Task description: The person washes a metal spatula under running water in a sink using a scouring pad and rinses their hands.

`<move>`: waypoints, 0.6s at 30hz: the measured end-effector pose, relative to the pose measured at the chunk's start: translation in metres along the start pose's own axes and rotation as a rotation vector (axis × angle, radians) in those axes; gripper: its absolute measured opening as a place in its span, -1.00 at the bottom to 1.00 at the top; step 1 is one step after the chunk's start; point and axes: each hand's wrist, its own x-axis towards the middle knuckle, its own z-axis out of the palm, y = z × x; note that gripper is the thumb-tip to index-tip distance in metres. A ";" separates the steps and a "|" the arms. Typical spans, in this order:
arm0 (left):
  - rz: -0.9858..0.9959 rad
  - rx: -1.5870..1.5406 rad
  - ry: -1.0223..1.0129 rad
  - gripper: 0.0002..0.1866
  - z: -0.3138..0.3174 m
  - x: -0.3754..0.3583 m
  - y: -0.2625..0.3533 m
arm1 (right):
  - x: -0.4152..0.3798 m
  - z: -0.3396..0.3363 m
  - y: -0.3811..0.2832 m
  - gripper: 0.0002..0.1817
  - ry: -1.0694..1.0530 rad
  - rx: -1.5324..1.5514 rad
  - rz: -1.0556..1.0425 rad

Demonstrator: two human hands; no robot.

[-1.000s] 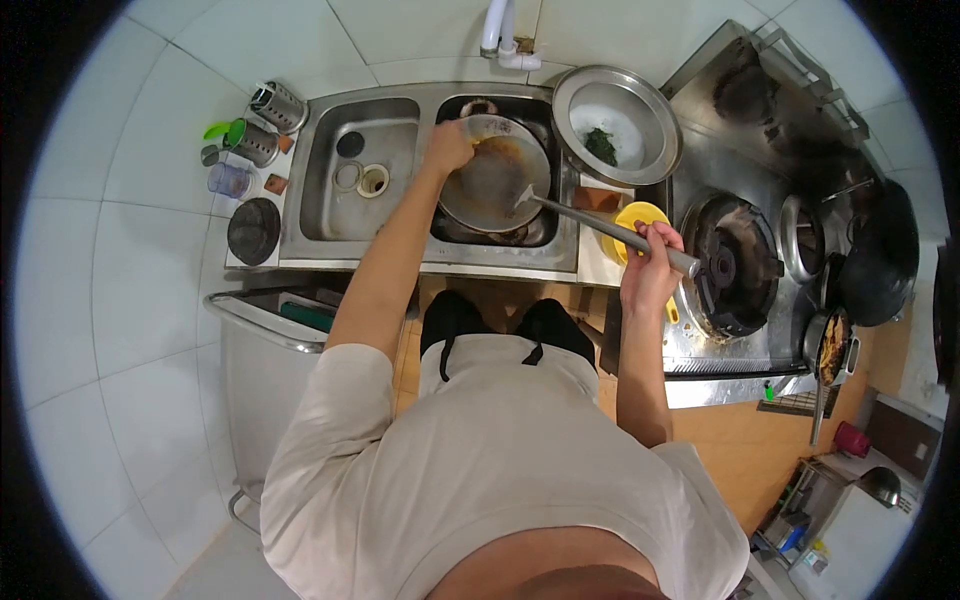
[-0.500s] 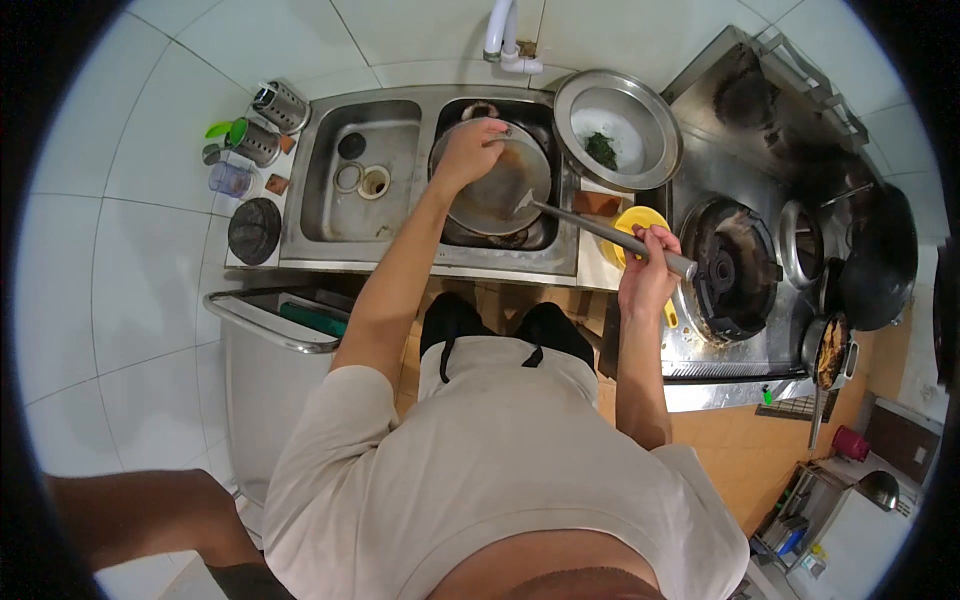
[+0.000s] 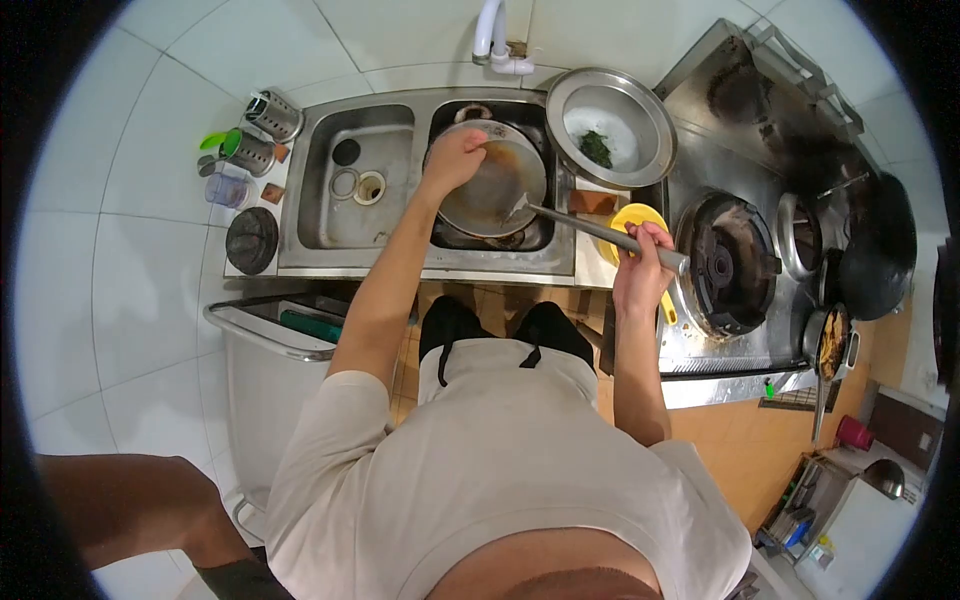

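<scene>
A round metal wok (image 3: 500,195) with brownish stains inside sits in the right-hand sink basin (image 3: 558,236). My right hand (image 3: 643,262) grips its long grey handle (image 3: 588,226), which points to the right. Over the far left part of the wok's inside is my left hand (image 3: 456,162), its fingers bent and drawn together. Whatever those fingers hold, if anything, is hidden beneath them. Behind my right hand, a yellow scoop (image 3: 640,214) is partly covered.
A metal bowl (image 3: 655,165) holding chopped greens stands right of the sink. Farther right are a stove burner (image 3: 730,268), a black wok (image 3: 880,250) and a frying pan (image 3: 832,345) with food. A faucet (image 3: 492,45) hangs above. Another person's arm (image 3: 130,505) shows lower left.
My left hand has shifted left and slightly toward me inside the wok. My right hand keeps its grip on the handle. The whole view has shifted slightly.
</scene>
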 end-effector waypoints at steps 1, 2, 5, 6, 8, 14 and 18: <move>0.007 -0.029 -0.001 -0.71 0.003 0.001 0.000 | -0.001 -0.001 -0.001 -0.90 0.007 -0.003 0.000; 0.019 -0.056 0.005 -0.71 0.004 0.005 0.000 | 0.001 0.000 -0.001 -0.90 0.007 -0.002 -0.001; 0.046 -0.048 0.032 -0.70 0.002 0.006 0.007 | 0.001 0.003 -0.002 -0.90 0.012 -0.003 -0.003; 0.056 -0.032 0.043 -0.70 0.001 0.006 0.009 | 0.001 0.004 -0.003 -0.91 0.014 -0.004 -0.005; 0.033 -0.040 0.045 -0.70 -0.004 0.006 0.014 | 0.004 0.005 -0.004 -0.91 0.020 -0.002 -0.014; 0.054 -0.022 0.084 -0.72 -0.021 0.006 0.031 | 0.003 0.003 -0.004 -0.92 0.026 0.006 -0.018; 0.093 -0.046 0.116 -0.72 -0.019 0.008 0.029 | 0.009 -0.002 0.001 -0.91 0.022 -0.029 -0.021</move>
